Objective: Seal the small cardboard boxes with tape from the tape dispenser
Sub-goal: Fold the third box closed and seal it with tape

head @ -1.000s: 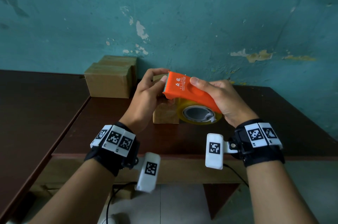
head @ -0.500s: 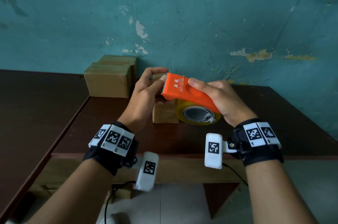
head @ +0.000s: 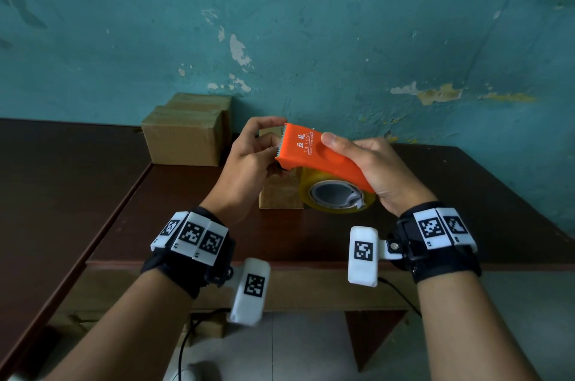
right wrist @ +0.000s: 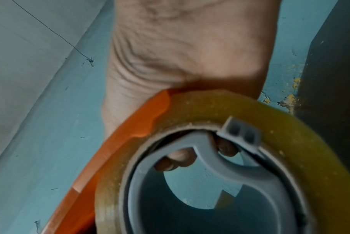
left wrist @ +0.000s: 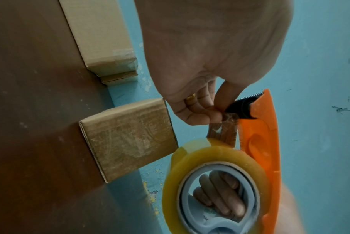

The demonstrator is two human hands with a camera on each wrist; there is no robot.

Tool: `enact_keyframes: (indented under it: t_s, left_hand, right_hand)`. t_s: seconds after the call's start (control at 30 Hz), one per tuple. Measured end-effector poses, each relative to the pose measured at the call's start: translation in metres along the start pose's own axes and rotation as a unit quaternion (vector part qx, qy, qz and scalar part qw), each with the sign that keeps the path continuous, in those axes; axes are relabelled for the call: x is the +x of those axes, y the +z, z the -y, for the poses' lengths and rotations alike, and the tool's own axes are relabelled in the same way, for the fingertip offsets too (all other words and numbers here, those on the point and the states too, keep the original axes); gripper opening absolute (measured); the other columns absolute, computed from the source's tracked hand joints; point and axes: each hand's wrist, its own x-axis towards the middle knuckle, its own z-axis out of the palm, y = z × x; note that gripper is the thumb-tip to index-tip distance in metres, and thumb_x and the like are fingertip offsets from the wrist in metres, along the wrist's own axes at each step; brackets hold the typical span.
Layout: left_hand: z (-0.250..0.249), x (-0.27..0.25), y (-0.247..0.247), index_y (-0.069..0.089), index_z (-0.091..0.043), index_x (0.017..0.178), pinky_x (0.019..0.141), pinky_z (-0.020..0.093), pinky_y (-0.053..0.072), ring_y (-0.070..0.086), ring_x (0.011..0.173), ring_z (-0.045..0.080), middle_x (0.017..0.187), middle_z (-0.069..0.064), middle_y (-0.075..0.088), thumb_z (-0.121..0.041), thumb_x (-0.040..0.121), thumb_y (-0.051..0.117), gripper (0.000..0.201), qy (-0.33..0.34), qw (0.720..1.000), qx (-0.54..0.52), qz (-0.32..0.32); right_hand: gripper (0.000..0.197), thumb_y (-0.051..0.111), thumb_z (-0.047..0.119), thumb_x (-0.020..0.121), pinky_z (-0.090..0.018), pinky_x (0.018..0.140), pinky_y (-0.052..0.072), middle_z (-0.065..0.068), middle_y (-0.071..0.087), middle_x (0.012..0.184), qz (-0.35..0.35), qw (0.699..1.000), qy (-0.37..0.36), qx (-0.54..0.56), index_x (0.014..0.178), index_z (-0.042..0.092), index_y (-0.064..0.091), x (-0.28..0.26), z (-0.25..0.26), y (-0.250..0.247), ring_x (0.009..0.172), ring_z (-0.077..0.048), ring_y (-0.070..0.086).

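My right hand grips the orange tape dispenser with its yellowish tape roll, held in the air above the dark table. Its fingers curl through the grey hub. My left hand pinches the loose tape end just under the black roller and serrated blade. A small cardboard box stands on the table right behind the dispenser, partly hidden; in the left wrist view the box shows a taped face.
Two larger cardboard boxes stand against the teal wall at the back left. A second dark table adjoins on the left. The near table edge runs just past my wrists.
My left hand's fingers have curled in from the dispenser's blade edge to pinch the tape end under it. The dispenser has tilted slightly, staying in my right hand.
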Motion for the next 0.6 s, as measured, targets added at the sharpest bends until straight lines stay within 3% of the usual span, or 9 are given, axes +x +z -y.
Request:
enact_keyframes:
  t_s: [0.23,0.4,0.5,0.6]
  left_hand:
    - [-0.0005,-0.0007,0.0014,0.046,0.000,0.139,0.062,0.023,0.051,0.061,0.065,0.011,0.091,0.020,0.057,0.007,0.105,0.046,0.035,-0.006,1.000,-0.025,-0.006]
    - [-0.0019,0.0025,-0.0007,0.049,-0.002,0.137,0.064,0.026,0.052,0.062,0.070,0.016,0.091,0.012,0.060,0.002,0.105,0.048,0.033,-0.038,0.998,-0.053,-0.016]
    - [-0.0013,0.0026,0.0019,0.053,-0.001,0.132,0.070,0.034,0.053,0.061,0.076,0.023,0.095,0.015,0.060,-0.019,0.109,0.049,0.029,-0.071,0.995,-0.077,0.001]
    - [-0.0031,-0.0005,0.0069,0.055,-0.005,0.126,0.070,0.035,0.056,0.061,0.076,0.025,0.092,0.016,0.059,-0.030,0.110,0.048,0.031,-0.073,0.993,-0.091,0.032]
  right_hand:
    - [0.091,0.083,0.076,0.065,-0.045,0.086,0.049,-0.038,0.071,0.101,-0.002,1.000,0.005,0.016,0.095,-0.010,0.075,-0.0005,-0.0011,-0.0012,0.082,-0.040,0.067]
    - [0.083,0.080,0.070,0.071,-0.043,0.088,0.050,-0.040,0.069,0.104,-0.009,0.999,0.011,0.041,0.095,-0.009,0.074,-0.0011,-0.0014,-0.0017,0.083,-0.038,0.066]
    - [0.092,0.080,0.071,0.070,-0.045,0.090,0.051,-0.043,0.066,0.108,-0.006,0.998,0.016,0.058,0.102,-0.015,0.069,-0.0005,-0.0018,-0.0012,0.085,-0.039,0.065]
    - [0.084,0.082,0.070,0.072,-0.055,0.101,0.055,-0.038,0.070,0.108,-0.003,0.997,0.023,0.068,0.100,-0.009,0.073,0.0005,-0.0028,-0.0006,0.088,-0.039,0.069]
